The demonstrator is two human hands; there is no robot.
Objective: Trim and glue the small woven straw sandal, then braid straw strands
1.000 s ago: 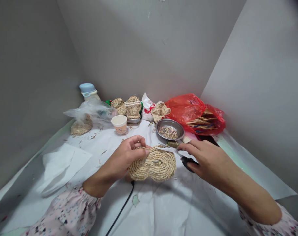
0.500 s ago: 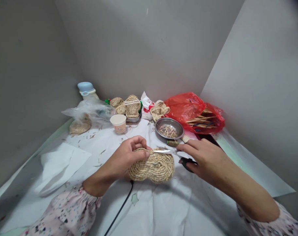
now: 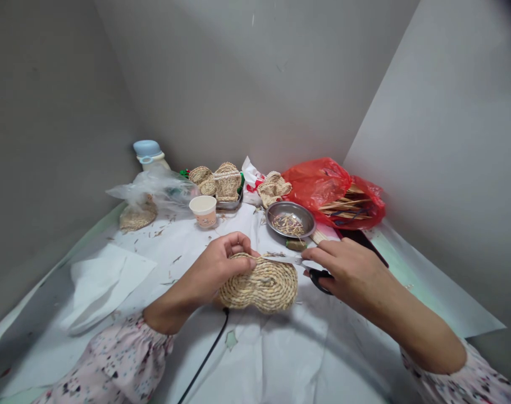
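Note:
Pinched between the thumb and fingers of my left hand (image 3: 230,258) is a woven straw piece (image 3: 266,286), its coiled rows shaped like a figure eight. My right hand (image 3: 343,266) is closed on black-handled scissors (image 3: 318,276). Their blades lie along the top edge of the straw piece, close to my left fingertips. Just beyond the blades a small green spool of thread (image 3: 296,245) rests on the white table cover.
Behind my hands stand a metal bowl (image 3: 290,219) of straw clippings, a paper cup (image 3: 203,211) and a red plastic bag (image 3: 318,188) holding straw strips. More woven pieces (image 3: 227,182) sit at the back. A black cable (image 3: 205,356) runs toward me.
The scissors and my right hand have shifted slightly left, and the blades look closer together. My left hand keeps its hold on the straw piece.

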